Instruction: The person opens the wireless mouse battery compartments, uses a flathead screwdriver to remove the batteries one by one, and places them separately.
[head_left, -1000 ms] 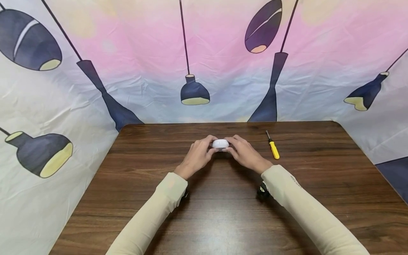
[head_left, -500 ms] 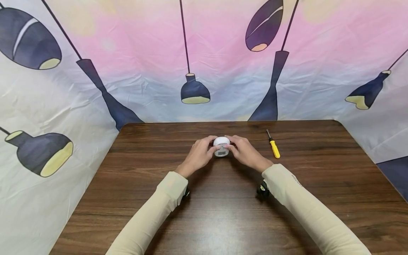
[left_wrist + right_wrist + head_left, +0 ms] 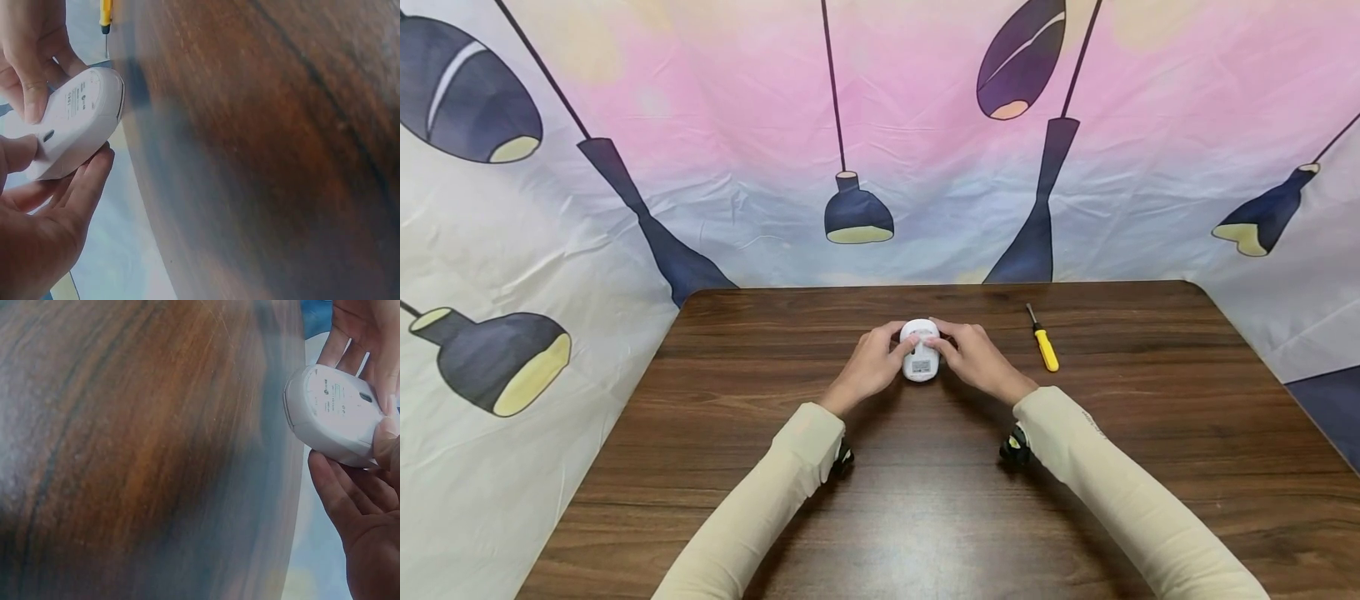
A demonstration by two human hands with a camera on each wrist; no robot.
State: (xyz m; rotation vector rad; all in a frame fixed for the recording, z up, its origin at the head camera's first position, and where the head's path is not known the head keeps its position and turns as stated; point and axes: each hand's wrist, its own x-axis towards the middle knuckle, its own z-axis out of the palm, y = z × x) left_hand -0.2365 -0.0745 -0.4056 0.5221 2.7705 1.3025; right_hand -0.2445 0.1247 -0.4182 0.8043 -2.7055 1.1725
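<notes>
White all over, the mouse point(image 3: 921, 357) is above the brown table point(image 3: 921, 467), between the left hand point(image 3: 871, 360) and the right hand point(image 3: 973, 358), about equally near both. Its long axis runs near-to-far, across the line joining the hands, labelled underside turned to the head camera. Thumbs point(image 3: 19, 153) lie on that underside; fingers point(image 3: 94, 175) curl behind, parted only by the mouse they grip.

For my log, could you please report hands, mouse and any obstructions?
Left hand, right hand: both gripping mouse. Labelled underside showing. Screwdriver aside, nothing visibly blocking.
</notes>
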